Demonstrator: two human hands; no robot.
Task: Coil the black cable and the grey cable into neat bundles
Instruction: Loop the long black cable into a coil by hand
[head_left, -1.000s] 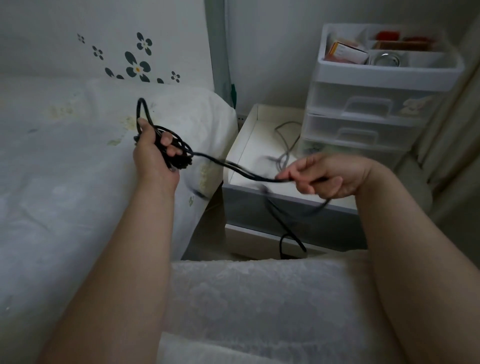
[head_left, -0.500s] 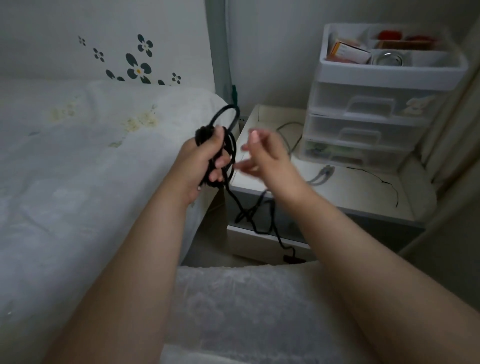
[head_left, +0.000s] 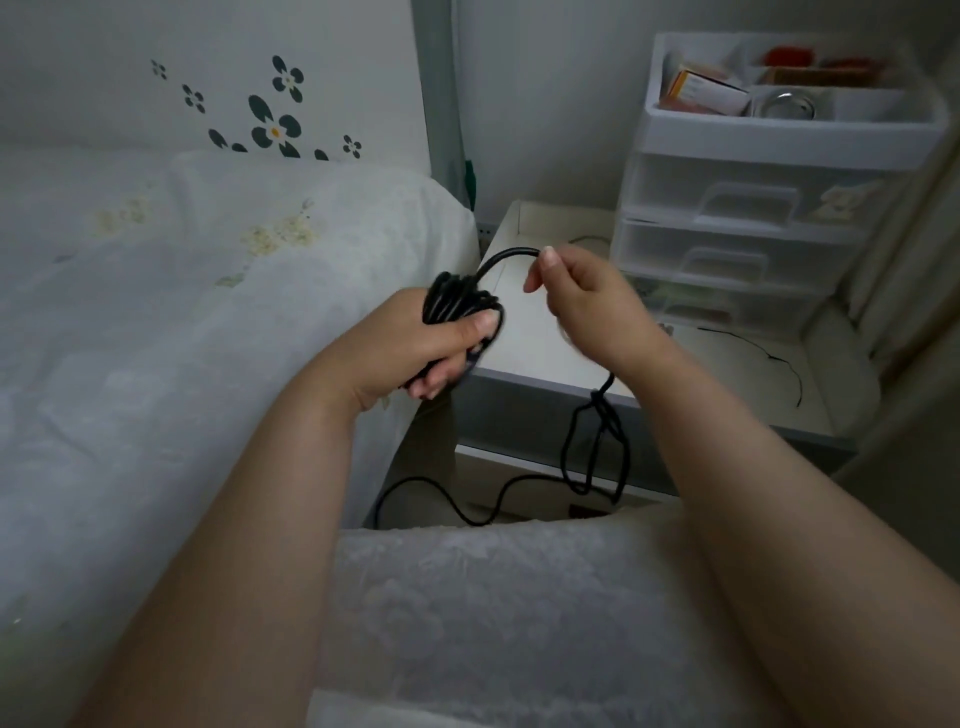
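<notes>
Our left hand grips the coiled black cable above the bed's edge; our right hand pinches its next loop. The slack below the table looks knotted and could snag, tugging coils loose. We cannot place the grey cable.

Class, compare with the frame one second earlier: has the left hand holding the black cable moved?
Yes. The left hand, gripping the coiled black cable, has shifted right, off the bed toward the nightstand.
</notes>
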